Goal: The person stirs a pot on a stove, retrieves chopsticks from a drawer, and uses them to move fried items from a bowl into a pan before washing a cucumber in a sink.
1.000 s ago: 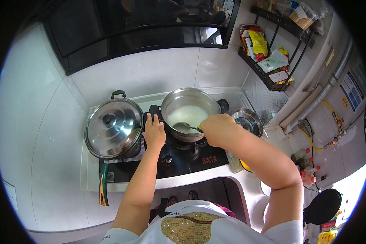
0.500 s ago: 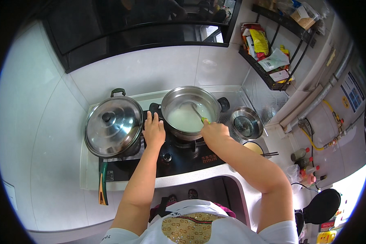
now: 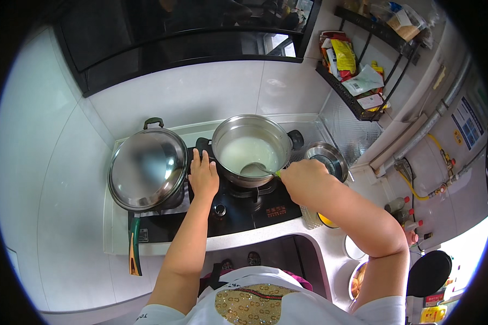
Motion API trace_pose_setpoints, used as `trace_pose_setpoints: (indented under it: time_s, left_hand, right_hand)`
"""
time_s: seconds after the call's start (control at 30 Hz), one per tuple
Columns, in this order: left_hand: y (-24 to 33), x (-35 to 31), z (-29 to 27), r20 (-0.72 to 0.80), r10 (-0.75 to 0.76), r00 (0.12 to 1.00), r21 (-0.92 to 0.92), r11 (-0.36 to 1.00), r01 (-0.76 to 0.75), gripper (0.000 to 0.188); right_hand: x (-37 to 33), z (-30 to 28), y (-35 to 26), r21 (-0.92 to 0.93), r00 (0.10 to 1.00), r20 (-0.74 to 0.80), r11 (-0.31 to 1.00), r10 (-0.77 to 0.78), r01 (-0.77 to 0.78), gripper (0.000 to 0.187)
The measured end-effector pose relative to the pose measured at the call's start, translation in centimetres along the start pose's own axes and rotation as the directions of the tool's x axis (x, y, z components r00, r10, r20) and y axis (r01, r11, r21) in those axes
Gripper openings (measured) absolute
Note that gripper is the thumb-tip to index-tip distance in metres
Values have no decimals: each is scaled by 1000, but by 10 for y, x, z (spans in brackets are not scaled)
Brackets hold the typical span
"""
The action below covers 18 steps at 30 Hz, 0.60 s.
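Note:
A steel pot (image 3: 226,170) of milky white liquid (image 3: 244,149) stands on the right side of the black gas stove (image 3: 238,216). My right hand (image 3: 310,180) is closed round the green handle of a metal ladle (image 3: 255,169). The ladle's bowl is at the pot's near right rim, above the liquid. Beside the pot's left handle (image 3: 203,144), my left hand (image 3: 204,176) is stretched out with fingers apart and holds nothing. Whether its fingertips touch the handle, I cannot tell.
A large lidded pot (image 3: 146,176) sits on the left side, a green-and-orange handle (image 3: 135,246) jutting out below it. Right of the open pot is a steel bowl (image 3: 331,154). A black rack (image 3: 341,89) with packets hangs at upper right; several bottles (image 3: 398,205) stand below.
My right hand has moved right and slightly nearer me, bringing the ladle from inside the pot up to its near right rim. My left hand stays beside the pot handle.

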State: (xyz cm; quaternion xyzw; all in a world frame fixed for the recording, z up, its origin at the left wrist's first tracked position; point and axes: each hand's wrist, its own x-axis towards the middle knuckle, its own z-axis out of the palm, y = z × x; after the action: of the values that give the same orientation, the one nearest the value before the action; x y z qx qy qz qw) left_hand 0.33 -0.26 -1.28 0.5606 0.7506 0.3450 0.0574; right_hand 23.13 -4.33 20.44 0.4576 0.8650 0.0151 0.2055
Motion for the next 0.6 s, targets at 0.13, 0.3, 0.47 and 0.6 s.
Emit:
trace_pose_setpoints:
  time_s: [0.13,0.3,0.47,0.6]
  left_hand:
    - [-3,0,0,28,-33,999,3,999,33,47]
    - [1,0,-4,47,-42,998,-13,999,42,47]
    - [0,1,-4,48,-33,998,-7,999,33,47]
    - [2,2,-2,47,-26,999,-13,1000,27,46]
  right_hand:
    - [13,6,-2,18,999,-32,1000,2,-1,15]
    - [39,38,-4,74,986,-142,994,92,-82,23]
    - [60,55,-2,85,972,-129,979,195,-185,28]
    - [63,61,5,73,960,-101,964,262,-255,28]
